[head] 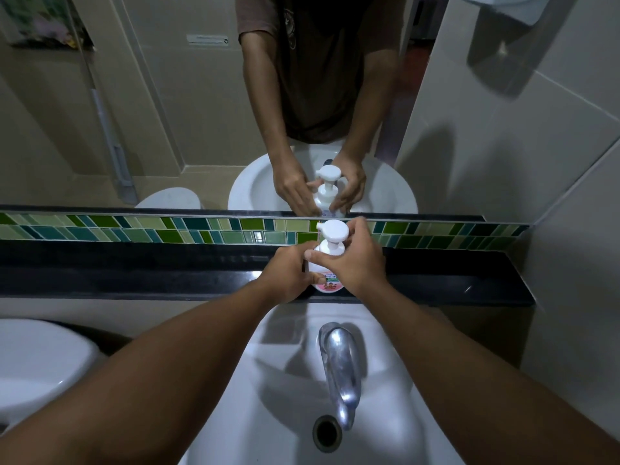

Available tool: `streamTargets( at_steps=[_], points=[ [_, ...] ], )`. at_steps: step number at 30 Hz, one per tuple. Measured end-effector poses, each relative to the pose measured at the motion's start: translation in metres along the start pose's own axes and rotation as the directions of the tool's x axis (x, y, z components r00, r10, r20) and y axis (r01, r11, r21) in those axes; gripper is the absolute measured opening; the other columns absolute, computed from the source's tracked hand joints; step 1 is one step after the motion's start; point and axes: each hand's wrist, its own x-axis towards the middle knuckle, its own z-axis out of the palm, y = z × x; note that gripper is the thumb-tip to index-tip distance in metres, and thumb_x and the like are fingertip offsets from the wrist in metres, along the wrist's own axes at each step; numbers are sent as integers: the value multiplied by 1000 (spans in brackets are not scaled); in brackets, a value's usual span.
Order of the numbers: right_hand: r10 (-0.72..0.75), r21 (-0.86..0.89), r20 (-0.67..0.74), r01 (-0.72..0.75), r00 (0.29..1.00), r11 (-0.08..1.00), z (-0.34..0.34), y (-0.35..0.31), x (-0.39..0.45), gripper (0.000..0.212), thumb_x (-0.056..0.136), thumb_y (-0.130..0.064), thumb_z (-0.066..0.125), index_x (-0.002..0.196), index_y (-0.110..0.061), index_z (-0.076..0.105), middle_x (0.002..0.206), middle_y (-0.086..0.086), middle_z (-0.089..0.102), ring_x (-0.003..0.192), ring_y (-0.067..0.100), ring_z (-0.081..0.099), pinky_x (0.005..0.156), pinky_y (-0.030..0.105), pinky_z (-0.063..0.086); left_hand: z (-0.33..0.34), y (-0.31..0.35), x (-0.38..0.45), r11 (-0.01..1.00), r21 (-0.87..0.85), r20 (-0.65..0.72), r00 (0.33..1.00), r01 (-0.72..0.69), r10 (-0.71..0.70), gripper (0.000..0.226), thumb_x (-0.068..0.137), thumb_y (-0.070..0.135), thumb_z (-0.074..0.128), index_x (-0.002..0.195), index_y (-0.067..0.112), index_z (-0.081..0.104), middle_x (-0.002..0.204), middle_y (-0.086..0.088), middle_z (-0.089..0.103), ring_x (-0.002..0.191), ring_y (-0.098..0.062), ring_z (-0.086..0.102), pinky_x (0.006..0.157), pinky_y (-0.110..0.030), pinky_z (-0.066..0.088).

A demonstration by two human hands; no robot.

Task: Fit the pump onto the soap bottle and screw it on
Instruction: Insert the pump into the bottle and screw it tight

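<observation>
A soap bottle point(330, 284) with a pink label stands upright on the black ledge point(134, 276) behind the sink. Its white pump point(332, 231) sits on top of the neck, head pointing left. My left hand point(291, 271) wraps the bottle body from the left. My right hand point(350, 260) grips the white pump collar from the right, thumb across its front. Most of the bottle is hidden behind my fingers. The mirror above repeats both hands and the bottle.
A white sink point(288, 380) lies below the ledge, with a chrome tap point(339, 364) and drain point(327, 432). A green mosaic tile strip point(167, 229) runs under the mirror. A white toilet lid point(37, 367) sits at the left. A tiled wall point(553, 196) closes the right side.
</observation>
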Motion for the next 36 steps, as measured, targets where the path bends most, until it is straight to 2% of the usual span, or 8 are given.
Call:
streamTargets(
  at_steps=[5, 9, 12, 19, 24, 29, 33, 36],
  points=[
    [-22, 70, 210, 7, 977, 998, -15, 11, 3, 110, 56, -64, 92, 148, -42, 35, 118, -11, 72, 108, 8, 69, 98, 36, 54, 0, -2, -1, 1000, 8, -9, 1000, -16, 16, 56, 72, 12, 89, 123, 21, 67, 113, 3, 75, 103, -15, 66, 92, -29, 51],
    [-139, 176, 478, 60, 867, 982, -41, 20, 3, 82, 90, -17, 79, 157, -28, 34, 137, -8, 65, 121, -5, 60, 101, 20, 49, 0, -1, 1, 1000, -10, -8, 1000, -6, 6, 62, 72, 15, 91, 128, 20, 66, 118, 1, 74, 105, -14, 66, 96, -30, 51],
    [-156, 150, 536, 89, 830, 985, -47, 22, 8, 70, 97, -7, 69, 157, -22, 36, 142, -7, 62, 126, -8, 56, 97, 10, 44, 0, 0, 1, 1000, -15, 2, 1000, -2, 2, 62, 72, 14, 91, 129, 18, 66, 118, -1, 74, 105, -15, 67, 97, -31, 50],
    [-147, 55, 467, 138, 872, 989, -41, 27, 13, 37, 96, -19, 71, 133, -21, 63, 123, -6, 72, 114, 9, 67, 104, 42, 52, 1, -1, -1, 1000, -12, 4, 1000, -9, 9, 60, 73, 16, 90, 128, 17, 66, 120, -1, 73, 105, -13, 66, 95, -28, 50],
    [-45, 51, 189, 36, 981, 998, -14, 19, 6, 54, 67, -38, 95, 107, -21, 62, 104, -6, 75, 96, 16, 71, 88, 47, 58, 2, 1, -3, 1000, -13, -12, 1000, -4, 4, 57, 74, 14, 89, 127, 18, 66, 116, 2, 74, 99, -7, 64, 84, -12, 43],
    [-30, -159, -78, 17, 997, 987, 9, -2, -2, 77, 57, -56, 95, 108, -25, 46, 104, -3, 74, 93, 27, 69, 76, 37, 53, 3, -3, -4, 1000, 2, -17, 1000, 26, -26, 48, 75, 11, 88, 117, 22, 70, 84, 18, 67, 69, 14, 56, 67, -3, 37],
    [-18, -3, 89, 19, 996, 1000, -4, 10, 1, 84, 52, -61, 95, 119, -38, 52, 108, -15, 74, 97, 8, 70, 88, 32, 53, 2, -3, -3, 1000, -6, -16, 1000, 10, -10, 51, 74, 14, 88, 120, 21, 68, 106, 4, 76, 91, -7, 66, 84, -20, 48],
    [-91, 132, 326, 50, 941, 990, -26, 29, 5, 83, 69, -40, 94, 140, -36, 50, 124, -11, 72, 114, 3, 67, 103, 36, 53, 1, -3, -3, 1000, -14, -18, 1000, -5, 5, 57, 73, 18, 90, 124, 18, 67, 114, -1, 75, 102, -15, 68, 92, -27, 51]
  ],
)
